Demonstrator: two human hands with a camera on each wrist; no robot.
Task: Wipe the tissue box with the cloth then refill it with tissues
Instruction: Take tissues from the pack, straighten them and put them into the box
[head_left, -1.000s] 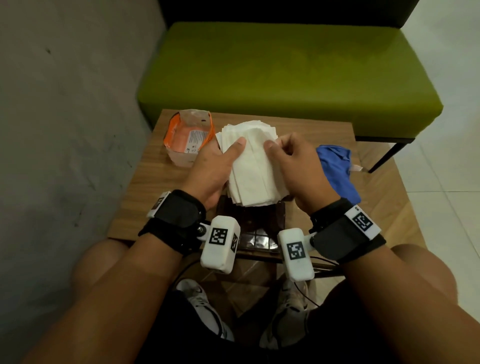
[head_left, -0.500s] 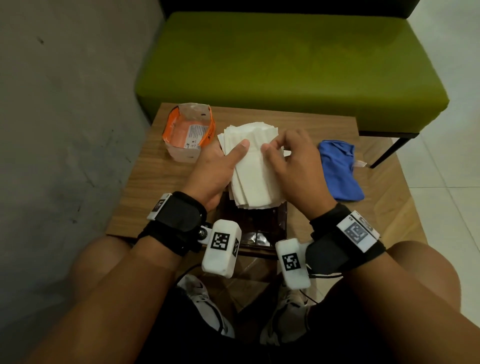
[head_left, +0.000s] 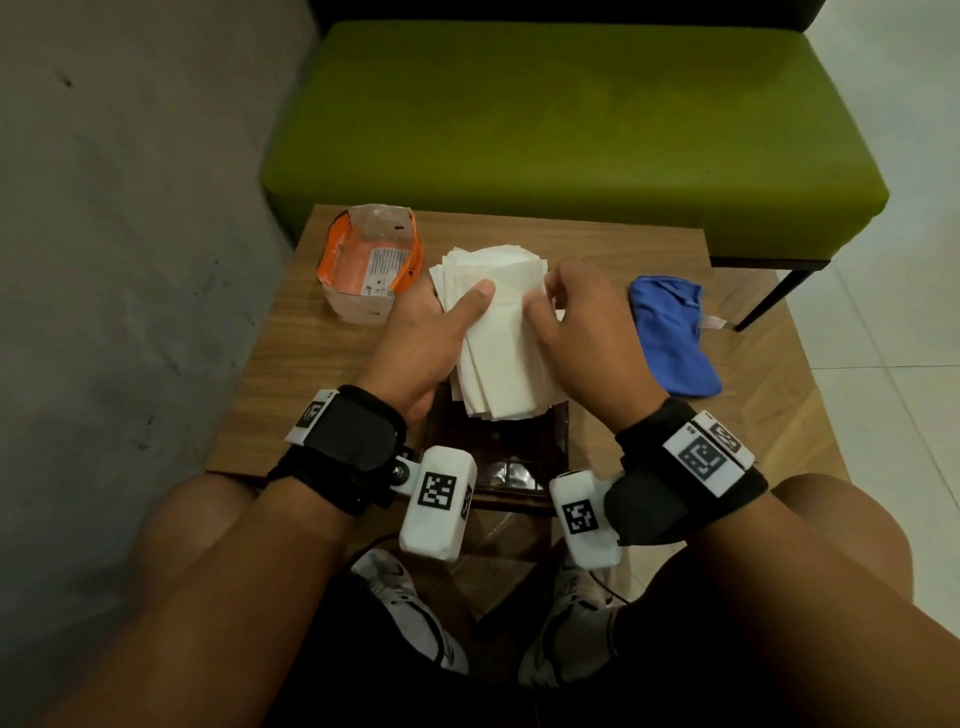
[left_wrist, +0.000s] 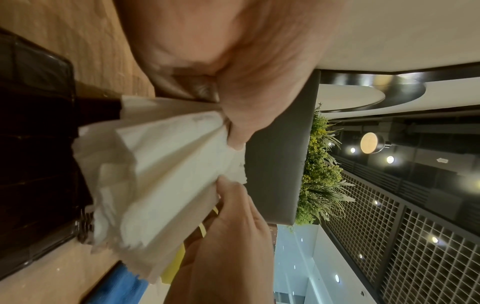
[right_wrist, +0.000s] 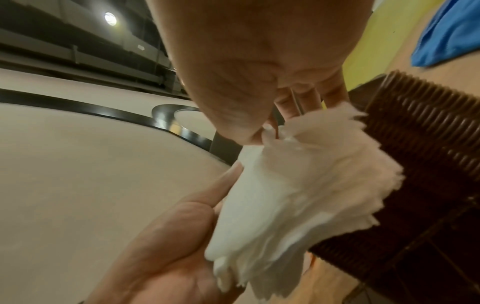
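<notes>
Item: tissues (head_left: 496, 332), a loose white stack, being held over the dark woven box (head_left: 498, 447) at the near edge of the table (head_left: 291, 374).

Left hand (head_left: 426, 338): gripping the stack's left side, thumb lying across the top sheet, fingers curled underneath.

Right hand (head_left: 576, 338): pinching the stack's right edge between thumb and fingertips, as the right wrist view shows.

Cloth (head_left: 672, 338): blue, lying on the table to the right, apart from both hands.

Wrapper (head_left: 371, 265): orange, opened, standing on the table to the left.

Risks: the sheets are fanning out unevenly at the near end, so some may be slipping free or snagging on the box rim on the way down. The right pinch is taking only an edge and could be tearing thin paper. Whether the stack's lower end is already inside the box is hard to tell; it seems to be sitting just above.

Change: against half a second ago the stack is sitting much the same; the right thumb is moving slightly outward along the top sheet, while the left thumb is staying put.
</notes>
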